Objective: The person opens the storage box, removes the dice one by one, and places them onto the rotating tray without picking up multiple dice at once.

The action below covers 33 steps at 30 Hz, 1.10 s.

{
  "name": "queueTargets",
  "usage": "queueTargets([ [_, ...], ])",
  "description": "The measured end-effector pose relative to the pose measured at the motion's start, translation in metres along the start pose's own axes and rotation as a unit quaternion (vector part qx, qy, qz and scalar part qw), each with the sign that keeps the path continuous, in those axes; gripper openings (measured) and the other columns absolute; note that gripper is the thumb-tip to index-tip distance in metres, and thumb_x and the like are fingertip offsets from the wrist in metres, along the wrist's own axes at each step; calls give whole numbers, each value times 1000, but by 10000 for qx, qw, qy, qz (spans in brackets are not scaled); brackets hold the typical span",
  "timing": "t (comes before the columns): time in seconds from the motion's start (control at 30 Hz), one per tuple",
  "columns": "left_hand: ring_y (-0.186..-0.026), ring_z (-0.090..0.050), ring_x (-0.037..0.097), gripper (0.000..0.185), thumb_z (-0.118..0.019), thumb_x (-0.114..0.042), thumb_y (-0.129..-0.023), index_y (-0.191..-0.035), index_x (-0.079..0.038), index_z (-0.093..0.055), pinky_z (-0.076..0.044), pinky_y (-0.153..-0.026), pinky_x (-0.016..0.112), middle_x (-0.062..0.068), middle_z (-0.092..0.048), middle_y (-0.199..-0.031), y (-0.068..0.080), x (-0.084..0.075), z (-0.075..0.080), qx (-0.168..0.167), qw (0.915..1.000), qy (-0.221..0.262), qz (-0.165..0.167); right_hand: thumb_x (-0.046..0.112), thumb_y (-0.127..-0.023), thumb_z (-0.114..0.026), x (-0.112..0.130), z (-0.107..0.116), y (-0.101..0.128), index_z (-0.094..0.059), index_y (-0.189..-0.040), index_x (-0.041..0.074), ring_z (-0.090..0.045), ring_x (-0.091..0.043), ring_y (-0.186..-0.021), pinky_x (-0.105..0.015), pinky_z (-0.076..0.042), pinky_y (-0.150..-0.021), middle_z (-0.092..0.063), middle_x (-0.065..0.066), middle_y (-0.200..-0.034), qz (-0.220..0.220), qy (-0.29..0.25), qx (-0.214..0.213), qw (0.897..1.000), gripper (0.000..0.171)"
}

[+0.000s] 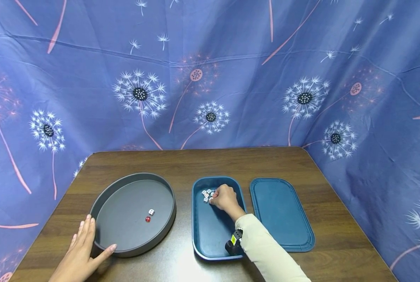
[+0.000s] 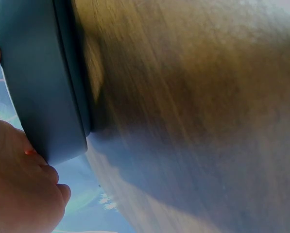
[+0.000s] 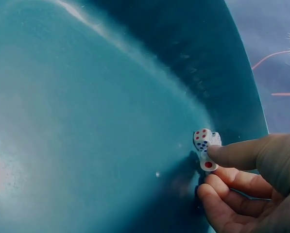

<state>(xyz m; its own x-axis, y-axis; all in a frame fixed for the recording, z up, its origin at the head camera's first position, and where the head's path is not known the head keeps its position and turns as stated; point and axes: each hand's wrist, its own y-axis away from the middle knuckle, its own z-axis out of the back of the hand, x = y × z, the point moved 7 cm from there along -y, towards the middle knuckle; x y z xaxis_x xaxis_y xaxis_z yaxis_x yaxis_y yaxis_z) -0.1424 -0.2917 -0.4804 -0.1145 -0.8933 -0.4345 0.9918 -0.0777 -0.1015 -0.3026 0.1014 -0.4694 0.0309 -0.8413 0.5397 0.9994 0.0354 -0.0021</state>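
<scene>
My right hand (image 1: 225,197) reaches into the far part of a blue rectangular tub (image 1: 210,235), beside a small cluster of white dice (image 1: 206,193). In the right wrist view its thumb and fingers pinch at a white die (image 3: 208,164) with a red dot, and another white die (image 3: 202,138) sits against it. A round dark grey tray (image 1: 125,207) stands on the left, holding a white die (image 1: 151,212) and a red die (image 1: 148,219). My left hand (image 1: 80,250) lies along that tray's near left side, fingers straight against the outer wall, thumb by the rim.
A blue lid (image 1: 282,213) lies flat to the right of the tub. The brown wooden table (image 1: 185,162) bears everything, and a blue dandelion-print cloth (image 1: 231,90) hangs behind it. My right sleeve (image 1: 266,250) crosses the tub's near right corner.
</scene>
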Motion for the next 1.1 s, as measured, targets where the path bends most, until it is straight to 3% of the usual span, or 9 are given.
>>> queueTargets([
  [0.3,-140,16,46,107,-62,-49,-89,-147,12,4,15,-109,61,30,13,-154,-1,2,-1,213,9997,4,140,18,-70,-84,12,15,1,-71,-62,13,-56,-14,-64,-38,-50,-67,-65,5,-63,68,-197,44,9998,17],
  [0.57,-141,17,45,107,-62,-49,-89,-147,12,4,16,-110,58,30,13,-154,-1,2,-1,162,9998,-17,109,20,-76,-80,52,30,6,-73,-68,13,-60,-13,-67,-47,-50,-81,-68,5,-66,429,-550,199,9974,13],
  [0.8,-141,16,45,106,-62,-49,-89,-147,13,3,15,-110,59,29,14,-155,-2,2,-1,145,9999,-7,86,21,-77,-80,101,31,11,-74,-69,14,-56,-9,-63,-37,-49,-72,-67,6,-64,851,-732,176,9935,12],
  [1.1,-141,16,46,105,-62,-47,-90,-147,14,2,16,-109,59,28,16,-154,-1,3,-1,120,9999,-10,62,21,-76,-80,150,7,25,-74,-70,15,-55,0,-60,-24,-46,-66,-66,11,-62,1335,-1084,62,9851,10],
])
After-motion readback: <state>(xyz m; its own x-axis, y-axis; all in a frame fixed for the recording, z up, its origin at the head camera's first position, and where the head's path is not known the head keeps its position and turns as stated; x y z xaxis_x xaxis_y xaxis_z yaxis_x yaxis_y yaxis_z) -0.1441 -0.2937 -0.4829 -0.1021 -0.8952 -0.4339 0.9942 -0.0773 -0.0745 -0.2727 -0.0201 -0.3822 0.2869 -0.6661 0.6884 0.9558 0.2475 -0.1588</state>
